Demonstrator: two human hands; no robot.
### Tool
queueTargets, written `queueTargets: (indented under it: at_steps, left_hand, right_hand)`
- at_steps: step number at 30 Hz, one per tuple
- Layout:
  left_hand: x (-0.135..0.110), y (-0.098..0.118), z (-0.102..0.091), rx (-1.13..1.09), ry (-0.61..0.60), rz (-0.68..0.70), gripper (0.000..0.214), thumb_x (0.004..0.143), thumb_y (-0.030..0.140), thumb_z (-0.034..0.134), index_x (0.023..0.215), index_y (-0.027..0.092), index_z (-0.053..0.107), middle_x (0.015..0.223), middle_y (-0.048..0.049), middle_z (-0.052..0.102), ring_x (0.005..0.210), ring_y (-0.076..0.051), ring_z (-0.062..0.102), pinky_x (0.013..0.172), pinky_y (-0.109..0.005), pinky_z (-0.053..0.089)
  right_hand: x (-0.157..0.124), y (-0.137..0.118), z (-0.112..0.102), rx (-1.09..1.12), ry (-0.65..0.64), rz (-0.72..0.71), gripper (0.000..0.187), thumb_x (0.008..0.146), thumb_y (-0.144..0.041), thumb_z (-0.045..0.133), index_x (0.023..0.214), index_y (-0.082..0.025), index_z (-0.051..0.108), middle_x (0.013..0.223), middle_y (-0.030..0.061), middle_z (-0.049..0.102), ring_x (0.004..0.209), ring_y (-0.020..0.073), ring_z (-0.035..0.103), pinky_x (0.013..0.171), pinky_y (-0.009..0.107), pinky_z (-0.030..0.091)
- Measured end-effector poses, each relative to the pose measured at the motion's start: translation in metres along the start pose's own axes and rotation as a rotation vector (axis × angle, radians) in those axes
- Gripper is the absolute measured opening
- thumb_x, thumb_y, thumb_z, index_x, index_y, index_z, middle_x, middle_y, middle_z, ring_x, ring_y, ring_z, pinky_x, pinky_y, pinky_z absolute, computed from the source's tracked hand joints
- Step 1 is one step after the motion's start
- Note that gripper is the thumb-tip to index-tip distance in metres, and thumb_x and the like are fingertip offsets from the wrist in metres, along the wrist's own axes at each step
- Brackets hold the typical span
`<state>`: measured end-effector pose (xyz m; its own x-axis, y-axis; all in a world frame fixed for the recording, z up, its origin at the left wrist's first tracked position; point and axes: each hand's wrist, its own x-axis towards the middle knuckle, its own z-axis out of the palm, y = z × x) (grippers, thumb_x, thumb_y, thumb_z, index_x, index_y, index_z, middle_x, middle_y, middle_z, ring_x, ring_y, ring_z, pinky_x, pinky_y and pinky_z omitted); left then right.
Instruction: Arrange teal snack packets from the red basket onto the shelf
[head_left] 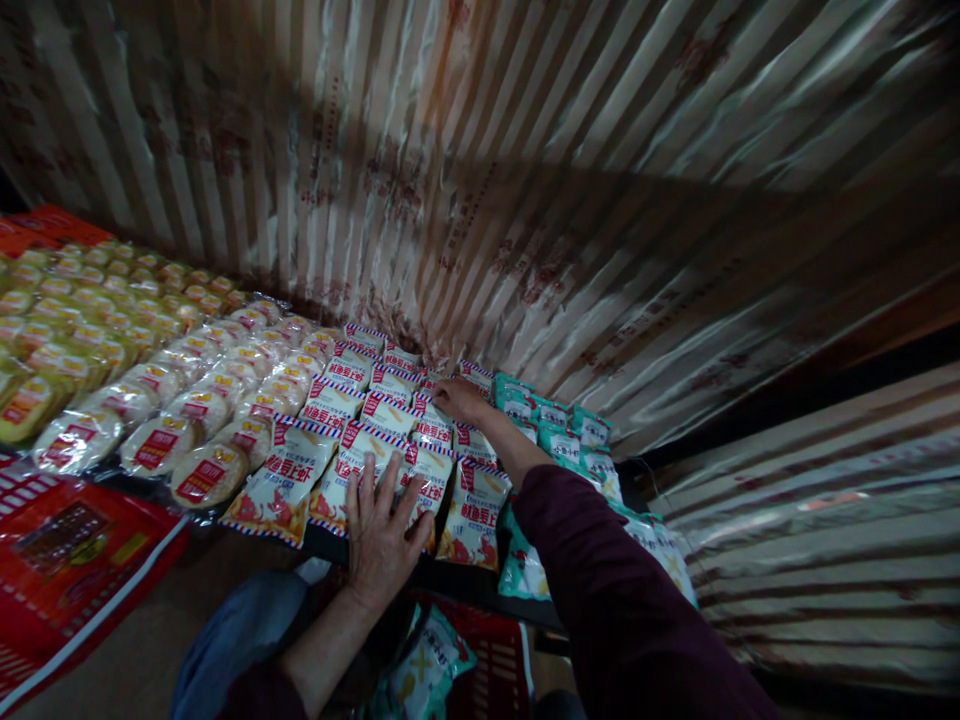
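Note:
My left hand [386, 530] lies palm down with its fingers spread over the front row of white-and-orange snack bags [289, 475]. Farther back, my right hand [459, 398] reaches into the rows of the same bags. Its fingers are bent down and closed at the top of one snack bag [433, 428], though the fingertips are partly hidden. The bags have striped blue, red and white top edges and red lettering, and stand in several leaning rows. Beside them on the right are teal-and-white snack bags [559, 440], partly covered by my right sleeve.
Rows of clear-wrapped round crackers [157, 445] and yellow-wrapped ones [67, 300] fill the left side. A red basket [501, 665] below holds a teal bag [431, 655]. Another red basket [30, 665] with a red package is at lower left. Pleated printed sheeting [420, 180] hangs behind.

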<state>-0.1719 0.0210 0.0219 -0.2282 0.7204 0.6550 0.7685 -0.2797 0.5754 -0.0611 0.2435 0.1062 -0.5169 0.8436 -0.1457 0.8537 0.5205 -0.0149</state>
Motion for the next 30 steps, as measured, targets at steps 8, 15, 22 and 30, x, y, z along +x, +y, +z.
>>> queueTargets:
  at_steps: [8, 15, 22, 30]
  left_hand:
    - [-0.001, 0.000, 0.000, -0.009, -0.016, -0.020, 0.038, 0.078, 0.036, 0.067, 0.115, 0.027, 0.063, 0.143, -0.0074, 0.046, 0.141, -0.033, 0.021, 0.112, -0.058, 0.018]
    - [-0.001, -0.001, 0.001, -0.013, -0.003, 0.003, 0.039, 0.078, 0.034, 0.067, 0.116, 0.027, 0.062, 0.140, -0.0071, 0.049, 0.141, -0.033, 0.021, 0.112, -0.058, 0.018]
    - [-0.002, -0.001, 0.002, -0.009, -0.005, 0.002, 0.039, 0.077, 0.033, 0.068, 0.115, 0.028, 0.062, 0.143, -0.0060, 0.046, 0.141, -0.032, 0.020, 0.112, -0.057, 0.018]
    - [-0.001, 0.000, 0.003, -0.017, 0.018, -0.002, 0.037, 0.079, 0.034, 0.066, 0.115, 0.028, 0.063, 0.141, -0.0065, 0.047, 0.141, -0.033, 0.022, 0.112, -0.058, 0.019]
  right_hand:
    - [0.002, 0.007, -0.001, 0.038, 0.038, 0.047, 0.018, 0.083, -0.021, 0.054, 0.092, -0.021, 0.069, 0.099, 0.0032, 0.072, 0.094, 0.0174, 0.063, 0.080, 0.025, 0.042]
    - [0.003, 0.011, 0.001, 0.058, 0.050, 0.063, 0.016, 0.083, -0.021, 0.055, 0.091, -0.022, 0.069, 0.097, 0.0020, 0.072, 0.093, 0.0170, 0.063, 0.081, 0.024, 0.042]
    - [-0.004, 0.011, 0.000, 0.044, 0.049, 0.081, 0.018, 0.082, -0.021, 0.053, 0.089, -0.020, 0.070, 0.096, 0.0041, 0.073, 0.091, 0.0172, 0.064, 0.076, 0.023, 0.043]
    - [0.005, 0.010, -0.002, 0.031, 0.053, 0.086, 0.019, 0.083, -0.020, 0.053, 0.088, -0.020, 0.071, 0.096, 0.0044, 0.073, 0.088, 0.0162, 0.064, 0.074, 0.022, 0.043]
